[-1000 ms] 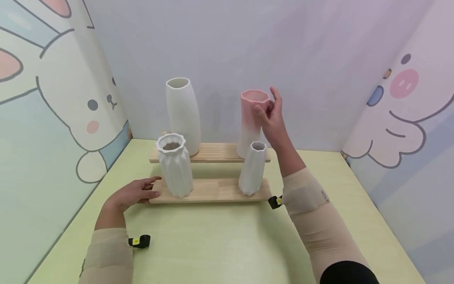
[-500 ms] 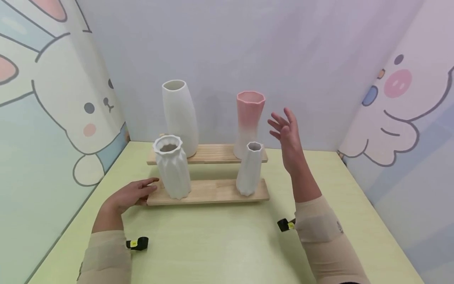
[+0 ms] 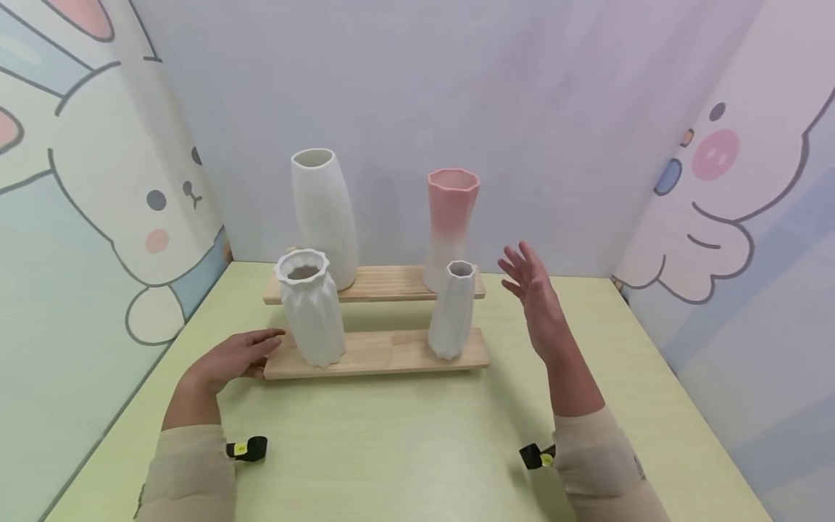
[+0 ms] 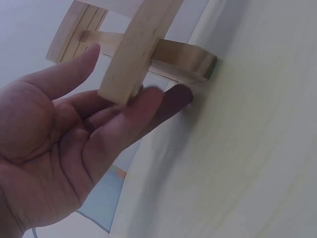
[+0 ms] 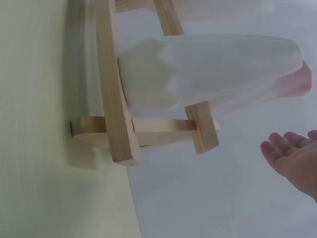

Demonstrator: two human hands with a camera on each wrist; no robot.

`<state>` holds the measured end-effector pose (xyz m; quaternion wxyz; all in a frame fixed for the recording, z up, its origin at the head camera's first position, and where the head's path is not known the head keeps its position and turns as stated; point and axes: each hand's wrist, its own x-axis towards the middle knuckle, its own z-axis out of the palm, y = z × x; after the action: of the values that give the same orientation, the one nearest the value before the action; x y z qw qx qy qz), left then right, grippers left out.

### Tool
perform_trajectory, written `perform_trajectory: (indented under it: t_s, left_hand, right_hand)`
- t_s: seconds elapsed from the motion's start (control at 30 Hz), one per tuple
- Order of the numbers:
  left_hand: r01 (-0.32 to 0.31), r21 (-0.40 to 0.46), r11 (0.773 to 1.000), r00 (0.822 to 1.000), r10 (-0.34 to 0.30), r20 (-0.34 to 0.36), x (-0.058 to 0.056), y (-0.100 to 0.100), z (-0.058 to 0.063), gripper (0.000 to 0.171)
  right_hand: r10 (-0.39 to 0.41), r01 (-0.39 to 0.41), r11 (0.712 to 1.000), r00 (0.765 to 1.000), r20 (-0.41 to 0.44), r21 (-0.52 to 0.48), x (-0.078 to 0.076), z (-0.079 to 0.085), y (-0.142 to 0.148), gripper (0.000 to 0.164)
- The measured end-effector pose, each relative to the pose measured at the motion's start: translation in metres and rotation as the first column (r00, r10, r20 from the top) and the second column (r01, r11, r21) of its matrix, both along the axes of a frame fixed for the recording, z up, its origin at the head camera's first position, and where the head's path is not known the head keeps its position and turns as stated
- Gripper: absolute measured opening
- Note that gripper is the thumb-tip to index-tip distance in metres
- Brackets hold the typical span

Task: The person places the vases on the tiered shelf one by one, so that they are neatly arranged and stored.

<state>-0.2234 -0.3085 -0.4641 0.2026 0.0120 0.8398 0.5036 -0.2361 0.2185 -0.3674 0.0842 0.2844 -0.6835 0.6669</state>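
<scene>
My left hand point(image 3: 227, 360) is at the left end of the lower board of a two-step wooden rack point(image 3: 391, 351). In the left wrist view the board's end lies between thumb and loosely extended fingers. A fluted white vase point(image 3: 314, 319) and a slim faceted white vase point(image 3: 452, 319) stand upright on this step. Behind them, the upper step carries a tall white vase point(image 3: 326, 217) and a pink-to-white vase point(image 3: 451, 210). My right hand point(image 3: 540, 308) is raised right of the rack, apart from the vases, fingers spread, holding nothing.
The rack stands on a pale yellow-green table point(image 3: 385, 449). A plain pale backdrop point(image 3: 561, 145) rises behind it, and cartoon-printed panels point(image 3: 85, 326) flank both sides. Each forearm wears a small black camera point(image 3: 256, 449).
My right hand has let go of the pink-to-white vase and moved down and to the right, its fingers spreading. The vases stay in place on the rack; my left hand stays at its end.
</scene>
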Motion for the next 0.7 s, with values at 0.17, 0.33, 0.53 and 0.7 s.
perform_trajectory:
  t_s: [0.17,0.33,0.53,0.7]
  left_hand:
    - [-0.095,0.001,0.995,0.990,0.095,-0.101,0.003,-0.004,0.008,0.084]
    - [-0.215,0.033,0.976,0.949,0.217,-0.230,0.004,-0.002,0.022,0.081]
    - [-0.287,0.175,0.942,0.882,0.331,-0.335,0.003,0.007,0.035,0.072]
    - [-0.251,0.325,0.912,0.827,0.376,-0.418,0.007,0.017,0.050,0.067]
  right_hand:
    - [-0.067,0.054,0.984,0.995,0.073,0.170,0.007,-0.004,0.009,0.057]
    - [-0.091,0.056,0.964,0.988,0.125,0.261,0.010,-0.005,0.015,0.054]
    - [-0.086,0.040,0.950,0.987,0.137,0.311,0.013,0.000,0.019,0.057]
    - [-0.093,0.035,0.929,0.986,0.141,0.369,0.020,0.006,0.025,0.062]
